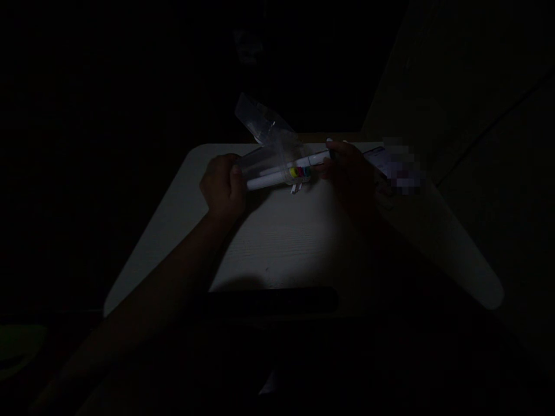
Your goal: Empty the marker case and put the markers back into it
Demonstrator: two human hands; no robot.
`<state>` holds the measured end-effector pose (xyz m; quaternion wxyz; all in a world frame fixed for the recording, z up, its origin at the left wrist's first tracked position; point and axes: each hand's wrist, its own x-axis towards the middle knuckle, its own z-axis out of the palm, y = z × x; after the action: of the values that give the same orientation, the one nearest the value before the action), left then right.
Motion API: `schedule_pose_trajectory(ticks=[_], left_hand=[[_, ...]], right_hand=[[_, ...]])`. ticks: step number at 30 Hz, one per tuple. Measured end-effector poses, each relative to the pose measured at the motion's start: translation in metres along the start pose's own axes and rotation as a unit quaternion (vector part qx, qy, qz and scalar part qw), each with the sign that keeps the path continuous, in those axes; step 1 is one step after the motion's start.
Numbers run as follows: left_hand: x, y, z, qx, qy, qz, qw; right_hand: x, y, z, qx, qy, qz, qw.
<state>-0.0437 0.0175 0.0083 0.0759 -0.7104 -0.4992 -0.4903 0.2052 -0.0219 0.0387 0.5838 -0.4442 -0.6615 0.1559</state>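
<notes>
While the whole scene is very dark, both hands show over the middle of the worktop, fingers closed in rather than spread. Left hand (222, 186): wrapped around the left end of a clear plastic case (255, 162), thumb on the near side. Right hand (350, 176): at the other end, fingertips closed around the dark end of a white marker (319, 158); exact finger placement is hard to read in shadow. Marker lies at a slant, partly inside the case, partly out past its right-hand end toward the right hand.

Case sits between the two hands, tilted, right end a bit higher; cannot tell whether its underside touches the worktop. More white marker bodies inside, lying lengthwise. Coloured marker ends (300, 171) in yellow, pink and teal line up at the right-hand end. Clear flap (264, 118) stands open, angled up and to the left above the case. Small white pieces (296, 188) show just under the case's right end, too dim to identify.

Worktop (277, 242) is pale, rounded corners, arm shadows across it. Long dark strip (273, 300) along the near edge. Just right of the right hand, a pixelated object (401, 167), unreadable. Far lower left, off the worktop, a dim greenish thing (21, 346).
</notes>
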Motion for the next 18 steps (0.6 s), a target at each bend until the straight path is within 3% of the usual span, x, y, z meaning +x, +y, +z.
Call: schedule_pose_trajectory(ticks=[18], left_hand=[[0.0008,0.0006,0.0015,-0.016,0.004,-0.045,0.999]], right_hand=[[-0.0050,-0.0046,-0.0018,-0.078,-0.150,-0.035,0.985]])
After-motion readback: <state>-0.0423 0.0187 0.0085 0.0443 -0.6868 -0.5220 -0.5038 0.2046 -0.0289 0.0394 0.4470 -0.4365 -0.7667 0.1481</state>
